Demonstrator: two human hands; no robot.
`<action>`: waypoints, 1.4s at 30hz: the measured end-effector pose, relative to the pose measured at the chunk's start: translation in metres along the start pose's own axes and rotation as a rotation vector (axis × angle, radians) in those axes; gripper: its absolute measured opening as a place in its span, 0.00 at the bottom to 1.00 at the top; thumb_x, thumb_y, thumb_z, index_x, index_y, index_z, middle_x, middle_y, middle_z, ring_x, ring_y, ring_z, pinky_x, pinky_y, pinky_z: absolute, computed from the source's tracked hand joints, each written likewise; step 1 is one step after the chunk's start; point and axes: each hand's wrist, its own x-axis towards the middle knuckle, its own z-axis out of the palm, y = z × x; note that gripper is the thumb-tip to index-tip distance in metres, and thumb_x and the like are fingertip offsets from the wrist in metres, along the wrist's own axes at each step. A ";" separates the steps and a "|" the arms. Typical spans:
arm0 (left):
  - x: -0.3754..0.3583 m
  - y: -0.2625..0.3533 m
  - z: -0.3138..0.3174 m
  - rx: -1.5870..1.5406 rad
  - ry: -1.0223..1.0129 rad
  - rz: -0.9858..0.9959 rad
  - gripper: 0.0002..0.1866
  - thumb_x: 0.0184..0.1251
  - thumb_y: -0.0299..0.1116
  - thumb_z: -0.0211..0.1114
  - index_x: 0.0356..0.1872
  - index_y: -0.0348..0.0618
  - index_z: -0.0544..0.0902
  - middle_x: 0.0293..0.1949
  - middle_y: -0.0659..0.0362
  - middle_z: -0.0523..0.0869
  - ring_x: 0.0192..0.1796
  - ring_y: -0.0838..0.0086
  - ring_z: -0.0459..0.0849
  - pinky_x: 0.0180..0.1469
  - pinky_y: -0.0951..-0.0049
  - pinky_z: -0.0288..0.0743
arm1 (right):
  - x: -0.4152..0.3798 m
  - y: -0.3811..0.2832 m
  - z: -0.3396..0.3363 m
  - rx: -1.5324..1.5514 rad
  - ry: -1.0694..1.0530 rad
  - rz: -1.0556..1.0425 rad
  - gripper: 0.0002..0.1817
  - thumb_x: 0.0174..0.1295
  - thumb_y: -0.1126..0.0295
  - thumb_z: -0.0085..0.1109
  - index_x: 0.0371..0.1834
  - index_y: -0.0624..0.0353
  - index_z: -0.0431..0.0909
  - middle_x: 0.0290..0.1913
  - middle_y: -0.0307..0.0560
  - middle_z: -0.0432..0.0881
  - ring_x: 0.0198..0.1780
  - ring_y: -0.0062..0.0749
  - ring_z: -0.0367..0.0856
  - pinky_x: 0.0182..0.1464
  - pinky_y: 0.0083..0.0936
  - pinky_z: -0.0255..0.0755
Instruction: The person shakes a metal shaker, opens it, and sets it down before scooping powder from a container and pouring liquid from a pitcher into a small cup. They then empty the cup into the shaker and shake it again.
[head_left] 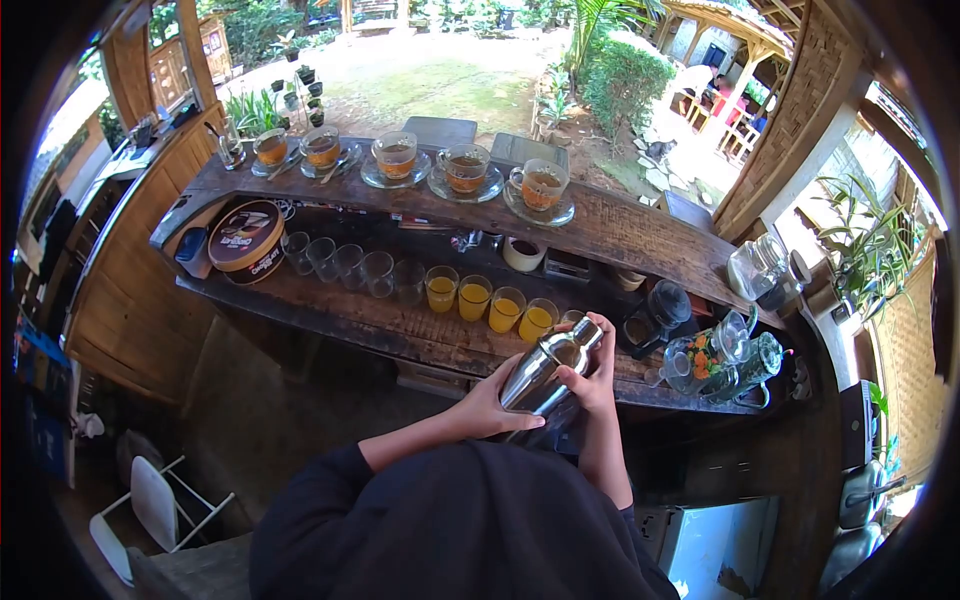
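Note:
Both hands hold a shiny metal cocktail shaker (pixel 538 378), tilted with its capped end up and to the right. My left hand (pixel 485 408) is wrapped round the lower body. Higher up, my right hand (pixel 594 375) grips it near the shoulder and cap. Just beyond the shaker, several glasses of orange drink (pixel 473 298) stand in a row on the lower wooden counter (pixel 400 322). One more glass is partly hidden behind the shaker's top. Left of the orange drinks, several clear glasses (pixel 378 273) continue the row.
Several glass cups of tea (pixel 395 155) on saucers line the upper wooden shelf (pixel 640 232). A round tin (pixel 246 240) sits at the counter's left. To the right are a dark grinder-like device (pixel 660 310), a flowered glass pitcher (pixel 695 362) and glass jars (pixel 758 268). A white folding chair (pixel 155 505) stands lower left.

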 end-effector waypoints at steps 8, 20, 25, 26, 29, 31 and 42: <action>-0.002 0.008 -0.014 -0.027 -0.091 -0.035 0.57 0.43 0.39 0.79 0.71 0.37 0.49 0.64 0.50 0.64 0.67 0.66 0.63 0.68 0.66 0.54 | 0.000 -0.015 0.005 -0.072 -0.035 0.013 0.48 0.39 0.65 0.76 0.63 0.59 0.53 0.52 0.55 0.72 0.53 0.36 0.74 0.56 0.33 0.69; -0.006 0.006 -0.007 -0.005 -0.066 0.025 0.55 0.46 0.41 0.77 0.70 0.36 0.49 0.64 0.50 0.63 0.68 0.66 0.62 0.69 0.65 0.53 | -0.009 -0.002 0.011 0.024 0.049 -0.096 0.47 0.41 0.68 0.75 0.64 0.56 0.53 0.52 0.54 0.71 0.53 0.37 0.74 0.56 0.33 0.69; -0.004 0.003 -0.009 -0.052 -0.098 0.026 0.55 0.46 0.39 0.78 0.70 0.36 0.50 0.64 0.51 0.64 0.68 0.67 0.62 0.68 0.65 0.54 | -0.006 -0.007 0.006 -0.018 0.005 -0.026 0.49 0.39 0.68 0.75 0.63 0.58 0.52 0.52 0.54 0.72 0.53 0.38 0.74 0.57 0.34 0.69; -0.003 0.004 -0.011 -0.051 -0.101 0.027 0.55 0.46 0.39 0.78 0.70 0.36 0.50 0.64 0.51 0.64 0.68 0.67 0.62 0.68 0.65 0.54 | -0.005 -0.010 0.006 -0.018 0.007 -0.028 0.49 0.39 0.68 0.75 0.63 0.58 0.52 0.52 0.54 0.72 0.53 0.38 0.74 0.57 0.34 0.69; -0.005 0.017 -0.019 -0.015 -0.137 0.009 0.55 0.45 0.39 0.78 0.70 0.36 0.50 0.64 0.51 0.64 0.67 0.67 0.63 0.68 0.66 0.54 | -0.006 -0.020 0.011 -0.081 0.004 -0.044 0.49 0.38 0.67 0.75 0.63 0.58 0.52 0.51 0.54 0.72 0.53 0.38 0.74 0.57 0.34 0.69; -0.004 0.022 -0.023 0.012 -0.173 -0.027 0.56 0.44 0.39 0.79 0.71 0.37 0.49 0.64 0.51 0.65 0.67 0.66 0.63 0.68 0.66 0.55 | -0.004 -0.022 0.014 -0.103 0.009 -0.055 0.51 0.37 0.62 0.77 0.63 0.59 0.52 0.51 0.55 0.72 0.54 0.40 0.75 0.57 0.34 0.69; -0.011 0.027 -0.029 -0.001 -0.205 -0.082 0.57 0.43 0.42 0.80 0.71 0.40 0.51 0.64 0.51 0.65 0.67 0.65 0.63 0.68 0.65 0.55 | 0.000 -0.025 0.013 -0.183 -0.069 0.011 0.46 0.38 0.65 0.76 0.58 0.59 0.52 0.49 0.53 0.72 0.53 0.35 0.73 0.57 0.33 0.67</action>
